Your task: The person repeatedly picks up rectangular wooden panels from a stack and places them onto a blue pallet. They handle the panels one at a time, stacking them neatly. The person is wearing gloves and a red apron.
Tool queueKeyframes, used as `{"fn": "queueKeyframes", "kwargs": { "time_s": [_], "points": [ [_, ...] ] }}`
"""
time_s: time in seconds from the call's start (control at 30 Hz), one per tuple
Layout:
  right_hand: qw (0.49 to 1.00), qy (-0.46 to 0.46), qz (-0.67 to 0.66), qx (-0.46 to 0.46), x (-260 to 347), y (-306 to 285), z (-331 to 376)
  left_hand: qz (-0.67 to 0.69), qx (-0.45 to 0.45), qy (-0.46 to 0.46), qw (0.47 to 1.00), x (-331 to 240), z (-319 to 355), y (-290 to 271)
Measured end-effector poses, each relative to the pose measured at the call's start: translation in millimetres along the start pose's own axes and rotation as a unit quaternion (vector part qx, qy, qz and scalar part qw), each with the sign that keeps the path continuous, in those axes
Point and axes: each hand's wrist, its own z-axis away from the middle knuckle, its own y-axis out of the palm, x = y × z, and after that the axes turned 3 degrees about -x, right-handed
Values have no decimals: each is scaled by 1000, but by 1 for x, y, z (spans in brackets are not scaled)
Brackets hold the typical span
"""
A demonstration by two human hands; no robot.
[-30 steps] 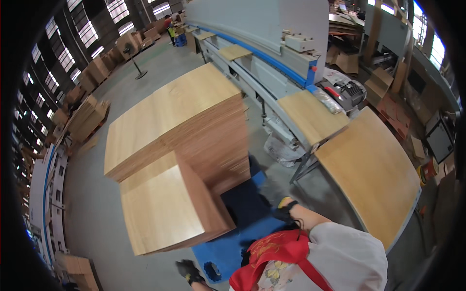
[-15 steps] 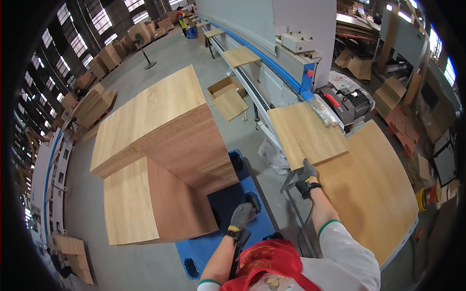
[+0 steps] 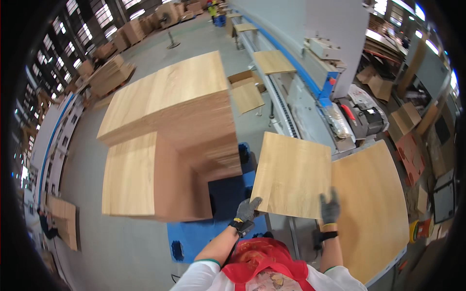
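A square wood-grain board [image 3: 294, 172] is tilted in front of me, off the conveyor end and partly over the wooden tabletop [image 3: 371, 194]. My left hand [image 3: 248, 209], in a grey glove, is closed on its near left corner, thumb on top. Along the board's near right edge, my right hand [image 3: 330, 208], also gloved, points away from me with its fingers spread. Whether the right palm touches the edge cannot be made out. Left of the board, stacked wood-grain boards [image 3: 128, 179] form a low block and a taller block [image 3: 167, 92] on a blue pallet [image 3: 191, 237].
A conveyor edge machine [image 3: 272, 92] runs away from me, with another board [image 3: 274, 62] on it. A motor [image 3: 371, 121] sits near its end. An opened carton [image 3: 246, 94] lies on the floor. Far off are a standing fan [image 3: 172, 41] and another person [image 3: 47, 225].
The board has come off the conveyor end toward me and left. My left hand has moved from beside the stack onto its corner; my right hand has shifted to its right edge.
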Motion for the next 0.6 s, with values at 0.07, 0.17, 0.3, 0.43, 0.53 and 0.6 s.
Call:
{"fn": "queueKeyframes", "kwargs": {
  "time_s": [0.07,0.17,0.3,0.43,0.53,0.6],
  "points": [
    [958,31,283,45,35,-19,-11,33,0,18,999,-4,20,-20],
    [936,290,124,159,53,5,35,-98,-48,102,989,-39,58,-51],
    [963,190,-21,188,45,53,98,-308,-145,248,907,-92,140,-100],
    [932,188,-62,303,107,140,144,-569,-310,495,579,-60,185,-231],
    [891,169,-109,407,148,211,190,-36,-419,356,835,-83,228,-267],
    [872,124,-93,464,167,257,217,68,-529,416,737,-84,224,-303]
  ]
}}
